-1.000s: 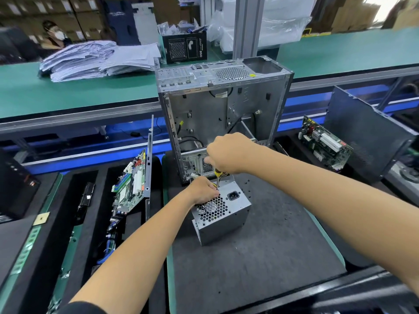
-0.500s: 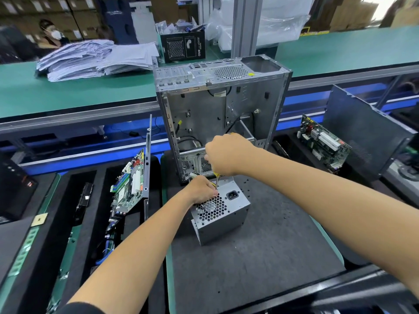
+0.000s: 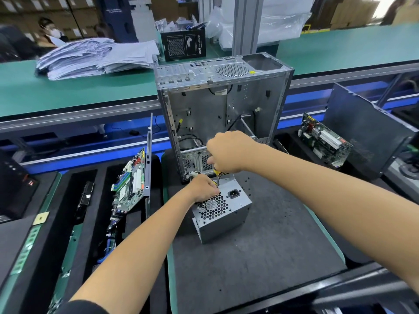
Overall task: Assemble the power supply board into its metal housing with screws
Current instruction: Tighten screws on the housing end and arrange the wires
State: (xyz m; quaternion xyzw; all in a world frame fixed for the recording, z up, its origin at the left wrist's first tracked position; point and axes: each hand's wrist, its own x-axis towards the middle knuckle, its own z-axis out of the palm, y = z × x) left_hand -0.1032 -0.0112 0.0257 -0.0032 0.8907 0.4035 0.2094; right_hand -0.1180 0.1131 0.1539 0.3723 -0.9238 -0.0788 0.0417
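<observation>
Change since a second ago: little; my hands keep their places, the view has shifted slightly.

Item: one power supply housing (image 3: 223,214), sheet metal, stiff, probably weighty with sharp edges (grip the flat sides, not the fan grille). Location: dark mat (image 3: 260,257), just near of the open computer chassis (image 3: 223,105).

Left hand (image 3: 204,189): fingers curled, pressing the housing's far-left top corner.

Right hand (image 3: 229,152): closed on one yellow-handled screwdriver (image 3: 217,176), tip down at that corner.

Screws: none discernible. Circuit boards: two, far left and right.
</observation>
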